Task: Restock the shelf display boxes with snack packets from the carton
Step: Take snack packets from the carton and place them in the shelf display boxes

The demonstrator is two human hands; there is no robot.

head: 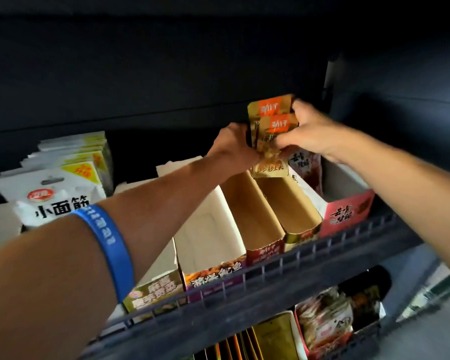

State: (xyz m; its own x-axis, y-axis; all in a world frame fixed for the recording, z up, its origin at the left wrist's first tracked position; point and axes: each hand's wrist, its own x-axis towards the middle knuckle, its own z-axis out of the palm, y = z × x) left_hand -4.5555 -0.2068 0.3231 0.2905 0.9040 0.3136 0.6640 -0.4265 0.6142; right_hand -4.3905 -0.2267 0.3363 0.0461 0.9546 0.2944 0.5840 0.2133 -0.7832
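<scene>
Both my hands hold a small stack of gold snack packets [272, 120] with orange labels, upright over the back end of a gold display box [300, 231]. My left hand [231, 145] grips the stack from the left. From the right, my right hand [305, 129] grips its top and front. The lowest packet's bottom edge hangs just above the box's bare inside. Next to it on the left stands a red-fronted display box [264, 252], bare inside. The carton is not in view.
The shelf has a dark rail [270, 271] along its front. Left to right stand white packets [63, 185], a green-fronted box [153, 294], a purple-fronted box [213, 276], and a pink box [348, 211] at right. A lower shelf holds more snack boxes [325, 323].
</scene>
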